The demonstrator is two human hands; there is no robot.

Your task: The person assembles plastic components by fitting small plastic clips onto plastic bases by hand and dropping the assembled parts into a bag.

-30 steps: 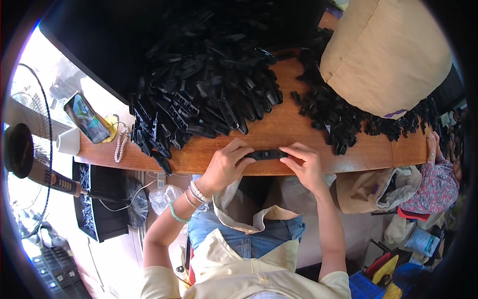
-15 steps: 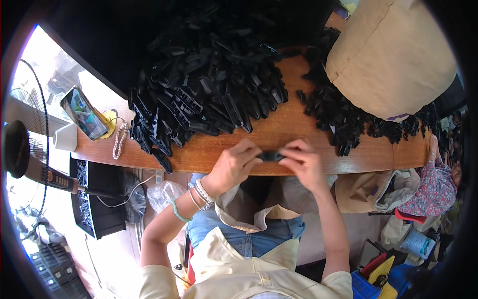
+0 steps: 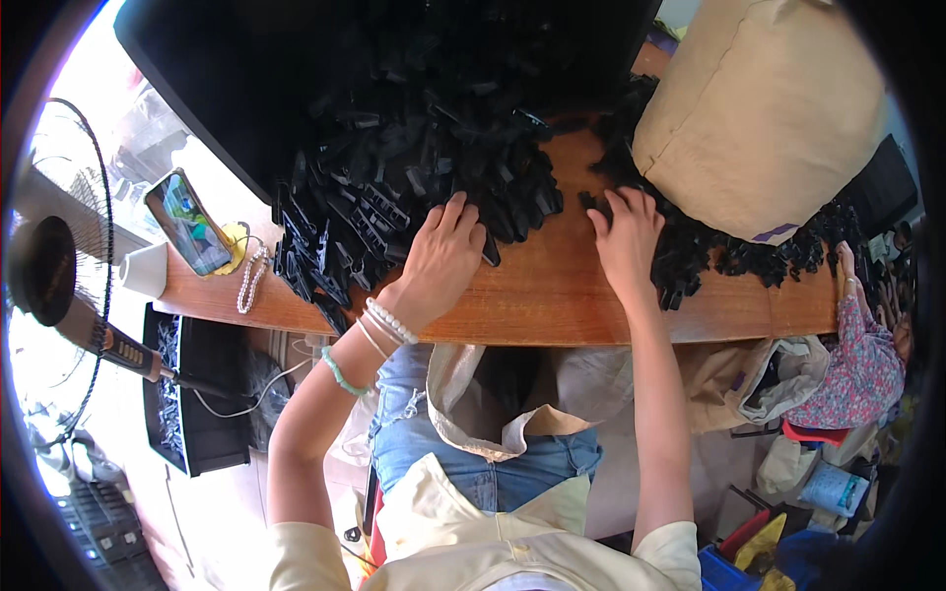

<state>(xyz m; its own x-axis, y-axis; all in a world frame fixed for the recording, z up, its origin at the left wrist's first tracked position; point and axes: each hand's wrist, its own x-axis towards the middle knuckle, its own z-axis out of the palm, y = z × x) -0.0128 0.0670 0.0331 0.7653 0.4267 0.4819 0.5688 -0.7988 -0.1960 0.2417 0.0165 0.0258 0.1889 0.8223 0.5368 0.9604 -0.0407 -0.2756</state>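
Observation:
A large heap of long black plastic parts (image 3: pixel 355 212) spills from a black container onto the wooden table. My left hand (image 3: pixel 443 258) rests at the heap's near right edge, fingers stretched over the parts, thumb beside one that points toward me. Whether its fingertips grip a part is hidden. To the right, my right hand (image 3: pixel 629 241) is at the edge of a pile of smaller black pieces (image 3: pixel 680 271). Its fingers are bent but apart, close to one small black piece (image 3: pixel 589 200). A beige cloth bag (image 3: pixel 512 438) hangs open over my lap below the table edge.
A big tan sack (image 3: pixel 764 123) stands on the small pieces. At the left are a propped phone (image 3: pixel 187 225), a bead string (image 3: pixel 252 281), a white cup (image 3: pixel 144 271) and a fan (image 3: pixel 44 271). Another person's patterned sleeve (image 3: pixel 855 364) shows at the far right.
Both hands held a black part between them at the table edge. They have separated and moved forward, left to the large heap, right to the small pieces. That part no longer shows.

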